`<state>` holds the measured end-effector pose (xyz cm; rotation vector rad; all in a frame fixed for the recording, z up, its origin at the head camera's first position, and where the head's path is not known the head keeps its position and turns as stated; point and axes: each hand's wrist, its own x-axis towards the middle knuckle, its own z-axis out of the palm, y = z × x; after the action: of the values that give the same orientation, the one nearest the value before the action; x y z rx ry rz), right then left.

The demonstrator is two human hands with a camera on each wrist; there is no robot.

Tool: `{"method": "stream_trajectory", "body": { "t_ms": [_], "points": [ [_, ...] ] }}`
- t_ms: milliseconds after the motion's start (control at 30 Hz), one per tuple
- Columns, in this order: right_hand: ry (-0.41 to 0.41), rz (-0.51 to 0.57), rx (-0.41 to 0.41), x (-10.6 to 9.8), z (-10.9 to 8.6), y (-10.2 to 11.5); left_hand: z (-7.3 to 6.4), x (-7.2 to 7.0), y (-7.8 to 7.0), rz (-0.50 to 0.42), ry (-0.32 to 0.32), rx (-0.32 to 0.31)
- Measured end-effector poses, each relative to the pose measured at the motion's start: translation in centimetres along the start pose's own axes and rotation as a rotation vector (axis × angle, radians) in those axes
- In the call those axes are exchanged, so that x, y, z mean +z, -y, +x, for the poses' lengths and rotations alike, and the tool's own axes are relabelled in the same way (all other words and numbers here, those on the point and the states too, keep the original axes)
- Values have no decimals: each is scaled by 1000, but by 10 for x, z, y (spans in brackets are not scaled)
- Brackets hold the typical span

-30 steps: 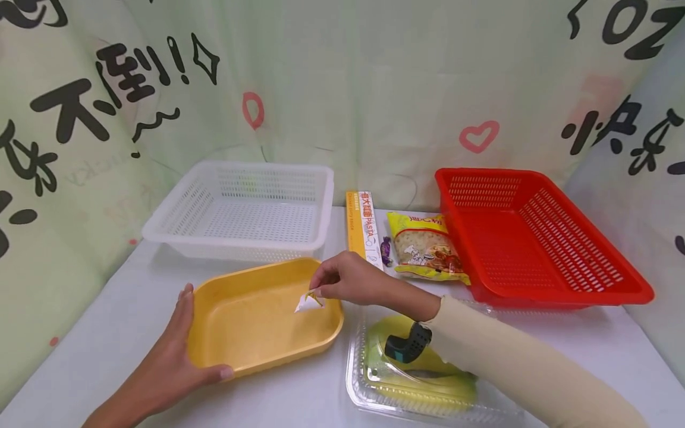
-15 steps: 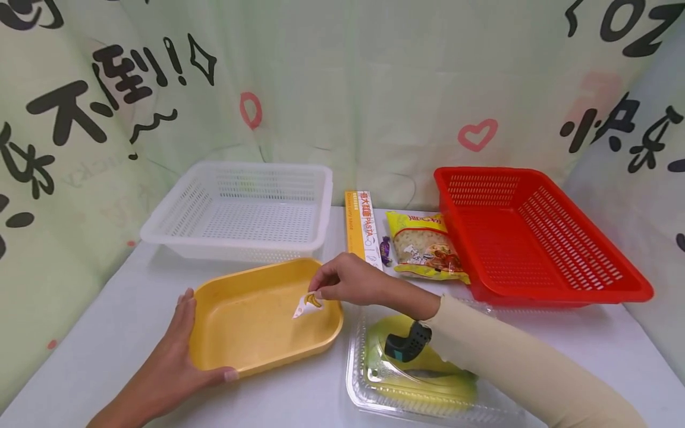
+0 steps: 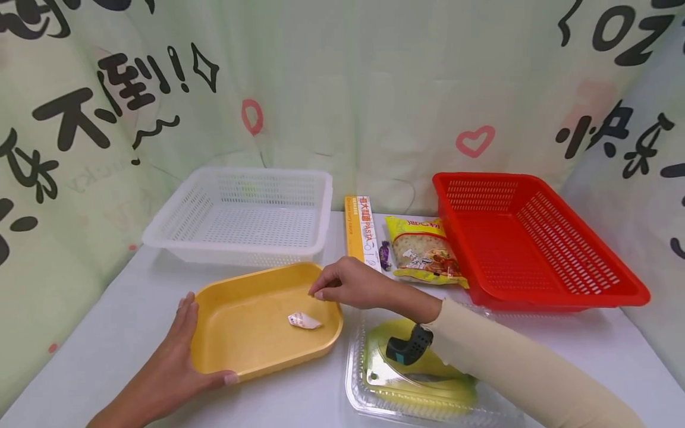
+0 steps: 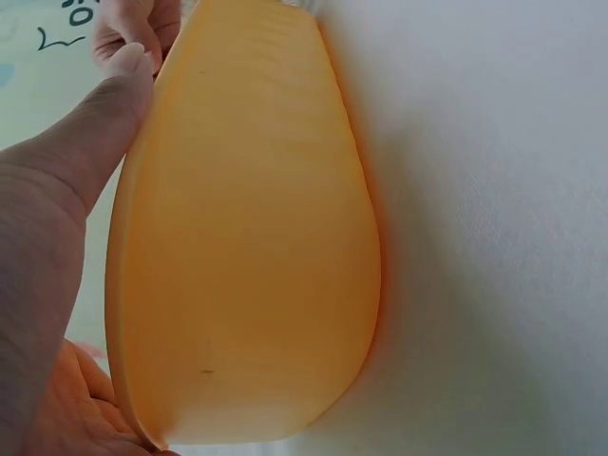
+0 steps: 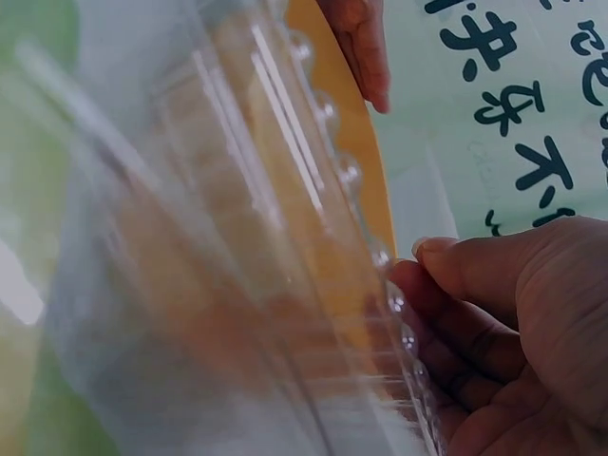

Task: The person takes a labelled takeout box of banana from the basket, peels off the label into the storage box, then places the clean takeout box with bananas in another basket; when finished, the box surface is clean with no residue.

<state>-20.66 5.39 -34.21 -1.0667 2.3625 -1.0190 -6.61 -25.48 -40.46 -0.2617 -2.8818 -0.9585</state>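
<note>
My left hand [image 3: 166, 356] grips the left end of a yellow plastic tray [image 3: 241, 351], thumb on its near edge and fingers at its left side. The left wrist view shows the tray's outer wall [image 4: 247, 228] close up, with the thumb on the rim. A small wrapped candy [image 3: 304, 321] in a white printed wrapper lies on the tray floor, toward its right end. Just above, over the tray's right rim, is my right hand [image 3: 348, 282], its fingers curled with thumb and forefinger tips together. Nothing shows between them.
Under the right forearm sits a clear lidded box [image 3: 355, 386] with something yellow-green inside. Behind stand a white basket [image 3: 241, 252], a pasta box [image 3: 361, 232], a purple-wrapped candy [image 3: 385, 255], a yellow food packet [image 3: 425, 252] and a red basket [image 3: 524, 297].
The wrapped candy, earlier pinched by the right hand, has dropped onto the tray floor. Both hands and the tray stay in nearly the same place.
</note>
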Motion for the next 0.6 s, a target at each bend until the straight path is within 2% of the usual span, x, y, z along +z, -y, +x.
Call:
{"method": "stream_trajectory", "body": {
  "t_ms": [400, 500, 600],
  "points": [
    [-66, 5, -11, -17, -17, -6, 0, -2, -1, 33, 29, 4],
    [-86, 23, 10, -21, -22, -5, 0, 1, -4, 4, 11, 10],
    [-106, 39, 24, -26, -28, -3, 0, 4, -10, -22, -37, 46]
  ]
}}
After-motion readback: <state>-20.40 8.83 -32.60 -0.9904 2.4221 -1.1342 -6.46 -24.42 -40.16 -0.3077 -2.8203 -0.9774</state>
